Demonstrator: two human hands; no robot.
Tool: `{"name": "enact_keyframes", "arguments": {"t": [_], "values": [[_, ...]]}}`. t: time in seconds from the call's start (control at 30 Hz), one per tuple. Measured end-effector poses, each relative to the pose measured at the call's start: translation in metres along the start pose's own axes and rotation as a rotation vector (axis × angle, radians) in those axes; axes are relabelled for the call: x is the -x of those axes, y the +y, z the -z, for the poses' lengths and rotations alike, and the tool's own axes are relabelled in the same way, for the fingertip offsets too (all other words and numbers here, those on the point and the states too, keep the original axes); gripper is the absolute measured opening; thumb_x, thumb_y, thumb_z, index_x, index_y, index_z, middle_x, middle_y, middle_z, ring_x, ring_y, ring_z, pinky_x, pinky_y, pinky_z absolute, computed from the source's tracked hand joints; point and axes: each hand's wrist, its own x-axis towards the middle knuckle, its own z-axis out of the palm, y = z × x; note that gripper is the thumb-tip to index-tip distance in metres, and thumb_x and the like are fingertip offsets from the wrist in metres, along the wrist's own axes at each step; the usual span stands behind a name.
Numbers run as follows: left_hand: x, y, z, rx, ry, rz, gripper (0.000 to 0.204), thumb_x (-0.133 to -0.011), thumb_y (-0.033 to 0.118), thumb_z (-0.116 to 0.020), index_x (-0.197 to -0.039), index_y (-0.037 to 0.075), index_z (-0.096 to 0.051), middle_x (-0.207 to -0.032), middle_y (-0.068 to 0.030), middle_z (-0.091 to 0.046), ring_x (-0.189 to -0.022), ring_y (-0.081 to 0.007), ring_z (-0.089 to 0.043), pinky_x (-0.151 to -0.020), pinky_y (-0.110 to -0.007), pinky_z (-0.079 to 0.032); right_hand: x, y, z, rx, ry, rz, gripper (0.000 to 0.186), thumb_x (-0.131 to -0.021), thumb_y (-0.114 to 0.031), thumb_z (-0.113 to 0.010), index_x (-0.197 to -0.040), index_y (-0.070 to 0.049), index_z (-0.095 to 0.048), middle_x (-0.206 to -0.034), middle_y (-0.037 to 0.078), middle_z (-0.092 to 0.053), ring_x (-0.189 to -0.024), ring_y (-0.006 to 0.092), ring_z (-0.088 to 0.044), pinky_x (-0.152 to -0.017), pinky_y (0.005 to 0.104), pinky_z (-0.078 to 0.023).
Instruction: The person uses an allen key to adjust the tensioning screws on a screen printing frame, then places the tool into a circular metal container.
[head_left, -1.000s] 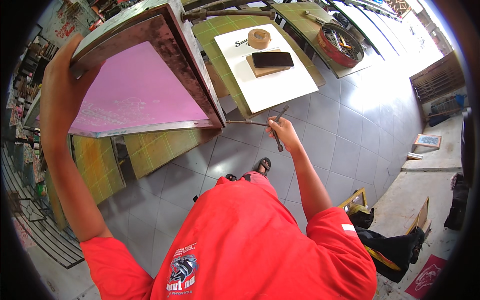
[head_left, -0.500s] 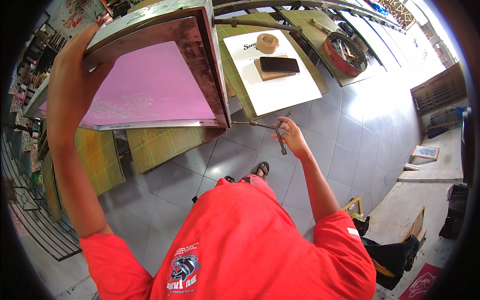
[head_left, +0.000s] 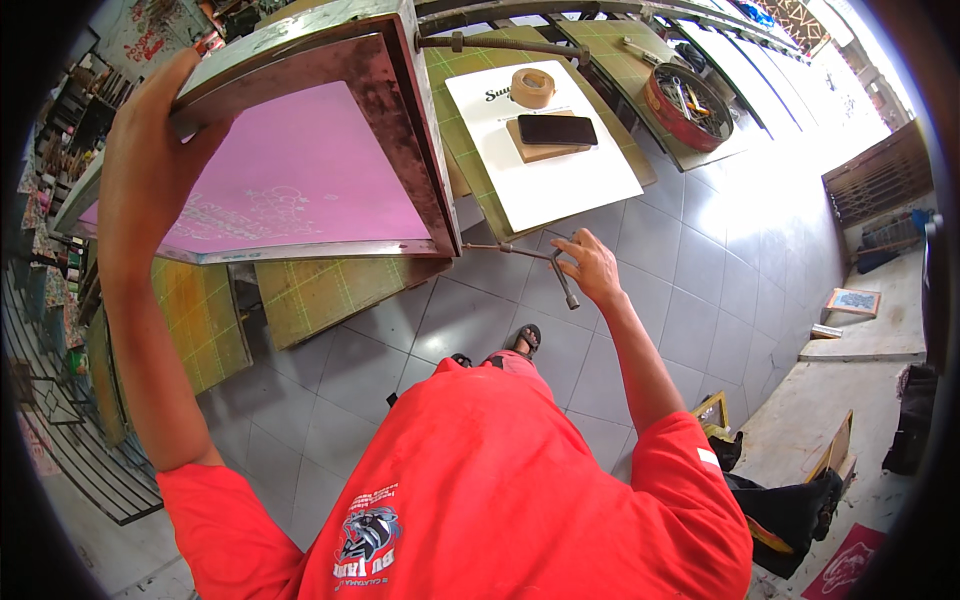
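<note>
A tilted screen-printing frame [head_left: 405, 150] with pink mesh [head_left: 300, 170] and a faint pale line design fills the upper left. My left hand [head_left: 150, 115] is closed over its upper left edge, with the thumb on the inner side and the fingertips mostly hidden. From the frame's lower right corner a thin metal rod [head_left: 510, 249] sticks out to the right and ends in a bent metal handle [head_left: 566, 285]. My right hand [head_left: 592, 268] has its curled fingers and thumb on that handle.
Green gridded boards [head_left: 340, 295] lie below and behind the frame. On one rests a white sheet [head_left: 560, 200] with a tape roll [head_left: 532, 88], a small brown block and a phone [head_left: 558, 129]. Farther right is a round red tin [head_left: 690, 108] of tools. A grey tiled floor lies below.
The bent handle has turned a little, its free end now pointing lower right. My right hand has shifted slightly right with it, while my left hand stays on the frame.
</note>
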Motion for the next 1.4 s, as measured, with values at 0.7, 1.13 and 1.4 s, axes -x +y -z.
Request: {"name": "enact_keyframes", "arguments": {"t": [0.7, 1.13, 1.4], "values": [[0.016, -0.009, -0.001, -0.041, 0.140, -0.198, 0.046, -0.076, -0.004, -0.067, -0.120, -0.004, -0.051, -0.109, -0.0185, -0.060, -0.089, -0.0255, -0.061, -0.076, -0.032, -0.050, 0.008, -0.040, -0.022, -0.889, 0.073, -0.779, 0.047, -0.087, -0.015, -0.058, -0.122, 0.007, -0.035, -0.083, 0.014, -0.063, -0.057, 0.0155, -0.061, -0.045, 0.0257, -0.045], [0.021, -0.004, 0.003, -0.069, 0.138, -0.146, 0.049, -0.076, -0.003, -0.067, -0.121, -0.004, -0.050, -0.112, -0.0193, -0.058, -0.092, -0.0235, -0.061, -0.071, -0.031, -0.052, 0.008, 0.014, -0.027, -0.736, -0.137, -0.238, 0.048, -0.082, -0.016, -0.066, -0.126, -0.003, -0.050, -0.104, 0.016, -0.064, -0.089, 0.0223, -0.064, -0.079, 0.0302, -0.049], [0.019, 0.000, 0.003, -0.063, 0.135, -0.144, 0.048, -0.074, -0.004, -0.067, -0.119, -0.002, -0.051, -0.109, -0.0185, -0.060, -0.087, -0.0254, -0.060, -0.070, -0.032, -0.051, -0.025, 0.015, -0.032, -0.887, -0.325, -0.845, 0.043, -0.089, -0.044, -0.057, -0.083, -0.001, -0.058, -0.068, 0.005, -0.057, -0.045, 0.0155, -0.047, -0.046, 0.0287, -0.039]]}}
